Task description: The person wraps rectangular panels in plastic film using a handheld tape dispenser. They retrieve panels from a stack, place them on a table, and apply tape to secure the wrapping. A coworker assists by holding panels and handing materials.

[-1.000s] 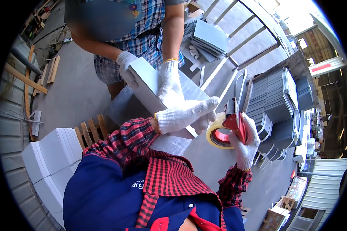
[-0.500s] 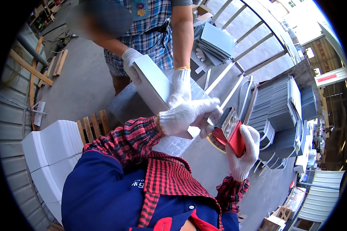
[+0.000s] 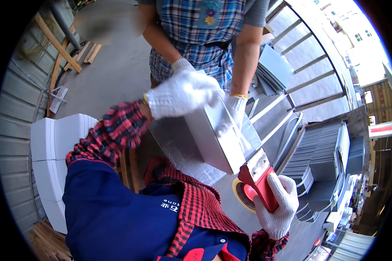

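My right hand (image 3: pixel 281 202), in a white knit glove, grips a red tape dispenser (image 3: pixel 263 182) with a toothed metal edge and a roll of packing tape (image 3: pixel 245 194). From that edge a clear strip of tape (image 3: pixel 238 126) stretches along a pale grey rectangular block (image 3: pixel 204 141) toward my left hand (image 3: pixel 180 93). My left hand, gloved too, is at the block's far end; its fingers are motion-blurred but appear closed on the strip's end. A co-worker's gloved hand (image 3: pixel 236 108) holds the block's right side. The co-worker's other hand (image 3: pixel 181 65) is partly hidden behind mine.
Beneath the block is a shiny, film-covered surface (image 3: pixel 172 150). White blocks (image 3: pixel 45 139) are stacked at the left, near a wooden pallet. Grey panels (image 3: pixel 322 150) stand in rows at the right. A metal railing frame (image 3: pixel 309 78) lies beyond, and the co-worker stands opposite me.
My left hand has moved left and away from the dispenser, drawing out a strip of tape. The dispenser has come lower, close to the block's near end. My view has shifted.
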{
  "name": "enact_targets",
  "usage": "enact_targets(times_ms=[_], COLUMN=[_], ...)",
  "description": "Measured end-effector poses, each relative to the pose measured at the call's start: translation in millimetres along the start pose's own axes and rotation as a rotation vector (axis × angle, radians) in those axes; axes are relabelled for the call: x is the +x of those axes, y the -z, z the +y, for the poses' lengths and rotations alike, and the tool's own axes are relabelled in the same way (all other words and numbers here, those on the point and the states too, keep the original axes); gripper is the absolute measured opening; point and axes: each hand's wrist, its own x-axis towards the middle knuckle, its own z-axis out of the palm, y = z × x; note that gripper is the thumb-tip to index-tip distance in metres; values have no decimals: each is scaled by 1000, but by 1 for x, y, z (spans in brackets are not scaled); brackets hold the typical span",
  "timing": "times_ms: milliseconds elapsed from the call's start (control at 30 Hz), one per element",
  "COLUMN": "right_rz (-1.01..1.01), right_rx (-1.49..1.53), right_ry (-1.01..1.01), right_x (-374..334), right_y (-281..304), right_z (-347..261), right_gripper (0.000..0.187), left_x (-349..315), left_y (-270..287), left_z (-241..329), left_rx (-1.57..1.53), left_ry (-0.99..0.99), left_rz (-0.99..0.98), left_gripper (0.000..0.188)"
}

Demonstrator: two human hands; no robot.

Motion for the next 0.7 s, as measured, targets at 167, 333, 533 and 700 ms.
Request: enact_targets(times_ms=[167, 333, 533, 700], right_rz=[15, -18, -179, -172], right_rx=[-106, -270, -378, -420], right_ry=[77, 101, 43, 28], right_x=[57, 112, 138, 141], right_y=[-43, -77, -83, -90], right_z=[-31, -47, -64, -64], right_gripper=[55, 56, 53, 52], left_x=[14, 27, 26, 11], left_y=[63, 74, 48, 28], left_z=[-49, -102, -124, -149], left_rx=[446, 651, 637, 618], left_ry=[192, 369, 515, 635], left_rz=[-73, -101, -378, -269], left_gripper=[27, 34, 47, 45])
